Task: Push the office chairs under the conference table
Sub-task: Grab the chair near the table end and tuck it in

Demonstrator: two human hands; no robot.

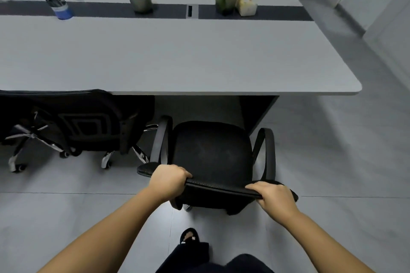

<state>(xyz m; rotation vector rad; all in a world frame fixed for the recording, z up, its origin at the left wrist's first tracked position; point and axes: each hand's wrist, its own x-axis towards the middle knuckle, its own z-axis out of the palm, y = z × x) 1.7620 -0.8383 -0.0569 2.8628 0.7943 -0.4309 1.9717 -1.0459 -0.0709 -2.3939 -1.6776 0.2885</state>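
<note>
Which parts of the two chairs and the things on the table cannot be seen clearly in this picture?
- Held chair: wheels hidden by its seat, head view.
- Left hand, right hand: fingertips hidden behind the backrest.
- Second chair: seat hidden under the table; left side cut by the edge.
- Pen cup: contents blurred.
- Pale object beside the right plant: too blurred to identify.

Left chair [73, 122] cut off, half-hidden.

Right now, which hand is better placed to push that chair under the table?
Neither alone: left hand and right hand both grip the chair backrest's top edge, either side of centre, so both together.
</note>
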